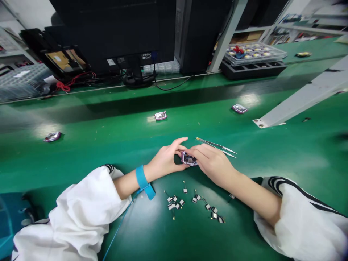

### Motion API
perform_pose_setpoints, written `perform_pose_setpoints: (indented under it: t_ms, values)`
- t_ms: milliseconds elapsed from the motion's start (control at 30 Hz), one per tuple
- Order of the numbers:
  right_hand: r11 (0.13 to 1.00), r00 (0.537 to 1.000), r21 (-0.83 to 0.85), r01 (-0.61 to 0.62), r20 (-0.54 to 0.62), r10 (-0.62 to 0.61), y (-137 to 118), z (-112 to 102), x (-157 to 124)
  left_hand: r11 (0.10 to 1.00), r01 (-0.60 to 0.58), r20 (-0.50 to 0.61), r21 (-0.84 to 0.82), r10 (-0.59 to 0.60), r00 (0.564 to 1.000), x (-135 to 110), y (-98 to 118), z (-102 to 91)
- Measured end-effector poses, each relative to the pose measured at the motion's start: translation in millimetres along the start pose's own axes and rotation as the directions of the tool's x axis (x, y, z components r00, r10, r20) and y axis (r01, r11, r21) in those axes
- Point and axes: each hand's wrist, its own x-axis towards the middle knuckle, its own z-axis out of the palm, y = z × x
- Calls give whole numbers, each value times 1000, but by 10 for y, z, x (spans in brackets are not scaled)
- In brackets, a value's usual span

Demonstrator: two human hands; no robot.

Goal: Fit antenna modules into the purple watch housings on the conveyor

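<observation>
My left hand (165, 159) holds a small purple-rimmed electronic device (187, 158) between thumb and fingers, its circuit board facing up. Over the device's right side bends my right hand (212, 159), closed, its fingertips at the board; whatever they pinch is hidden. A pair of tweezers (228, 149) shows just beyond my right hand, points to the right. Whether it touches the hand I cannot tell. Nearer me on the green mat lie several small square modules with short leads, in a left cluster (172, 205) and a right cluster (214, 215).
Three similar devices lie farther back: left (52, 136), middle (160, 115) and right (239, 108). A white metal post (293, 98) stands at right. Behind are a monitor (114, 32) and stacked trays (254, 54). From a blue wrist strap (141, 178) a cord runs down.
</observation>
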Motion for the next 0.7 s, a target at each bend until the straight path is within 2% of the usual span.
perform_pose_setpoints:
  t_ms: [100,200,333,467,700]
  values:
    - [998,998,-37,-57,-6,57,-30,-21,35,999,5,-25,37,-4,1000,-5,26,0]
    - [992,991,-1,-129,-25,129,-35,-4,59,999,15,-59,49,-12,998,-17,53,7]
    - [959,976,195,-207,-34,217,6,52,45,1000,10,-97,-1,-10,995,-28,65,20]
    - [876,950,391,-282,-10,311,47,97,32,998,9,-117,-67,-17,993,-24,64,22]
    - [773,927,533,-345,67,368,72,116,57,992,28,-137,-121,-45,990,-24,72,27]
